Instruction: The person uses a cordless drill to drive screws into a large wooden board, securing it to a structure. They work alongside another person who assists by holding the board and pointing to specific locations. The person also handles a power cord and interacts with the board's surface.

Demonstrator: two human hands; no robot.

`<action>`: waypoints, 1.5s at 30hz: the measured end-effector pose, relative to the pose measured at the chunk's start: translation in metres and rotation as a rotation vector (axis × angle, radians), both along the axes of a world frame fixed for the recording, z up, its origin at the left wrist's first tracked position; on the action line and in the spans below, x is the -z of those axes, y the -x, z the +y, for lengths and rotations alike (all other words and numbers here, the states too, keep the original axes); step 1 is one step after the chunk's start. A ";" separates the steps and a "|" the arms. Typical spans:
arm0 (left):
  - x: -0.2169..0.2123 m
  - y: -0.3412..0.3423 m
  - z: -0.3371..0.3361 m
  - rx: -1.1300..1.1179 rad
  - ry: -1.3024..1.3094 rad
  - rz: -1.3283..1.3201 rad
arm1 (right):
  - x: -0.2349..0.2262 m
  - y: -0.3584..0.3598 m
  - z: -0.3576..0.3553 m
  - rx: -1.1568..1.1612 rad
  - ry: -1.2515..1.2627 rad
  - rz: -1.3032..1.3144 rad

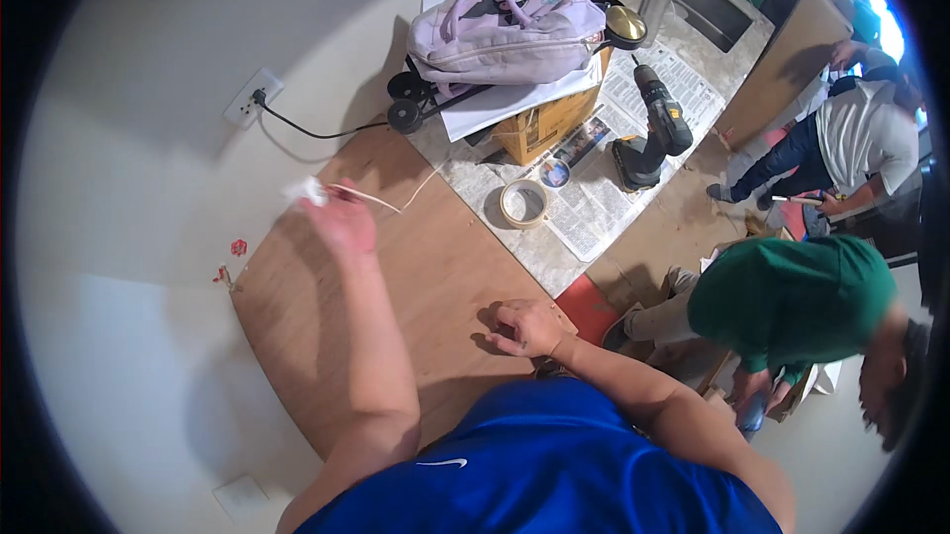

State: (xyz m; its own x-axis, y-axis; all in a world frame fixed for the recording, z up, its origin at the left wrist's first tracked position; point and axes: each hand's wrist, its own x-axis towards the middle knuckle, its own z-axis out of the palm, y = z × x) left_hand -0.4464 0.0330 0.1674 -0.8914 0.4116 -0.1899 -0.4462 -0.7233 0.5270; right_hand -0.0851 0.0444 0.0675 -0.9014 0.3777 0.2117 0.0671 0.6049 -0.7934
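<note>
At the left of the frame, the person's left hand (pixel 346 225) is raised over a brown wooden board (pixel 426 262) and holds a small white thing (pixel 309 192). Its fingers appear to pinch that thing, though blur hides exactly how they close and what the thing is. A thin white cord (pixel 368 197) runs from beside this hand toward the board's upper edge; whether it joins the white thing cannot be told.

Near the centre of the frame, the right hand (pixel 529 327) is by the board's right edge, its fingers loosely curled with a gap at the thumb, gripping nothing visible. Whether it touches the board is unclear.

As far as can be judged, the handling is partway along: the white thing has been taken up but is not set down or fixed anywhere, and the cord lies slack and bent across the board. At the upper left, a black plug (pixel 259 97) already sits in the wall socket (pixel 239 112), so that connection looks made.

At the upper centre, the pale stone surface (pixel 539 255) carries a roll of tape (pixel 524 204) and a cordless drill (pixel 665 123), the drill lying on newspaper (pixel 688 79). Neither is in a hand, so any work with them seems either finished or not begun; the frame does not settle which
</note>
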 end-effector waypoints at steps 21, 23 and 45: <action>0.103 -0.107 0.130 0.454 -0.017 -0.117 | -0.008 0.002 0.001 -0.036 0.018 -0.060; 0.084 -0.139 0.082 0.543 0.395 0.350 | 0.002 0.002 0.003 -0.045 -0.009 -0.035; 0.120 -0.280 0.332 0.204 0.859 1.953 | -0.016 0.007 0.009 -0.058 -0.105 0.015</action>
State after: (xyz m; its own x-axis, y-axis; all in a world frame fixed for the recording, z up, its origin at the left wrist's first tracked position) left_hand -0.1660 0.3652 0.0478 -0.0929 0.8388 0.5364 0.9153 -0.1401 0.3775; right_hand -0.0917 0.0534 0.0836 -0.9176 0.3000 0.2607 0.0184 0.6872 -0.7262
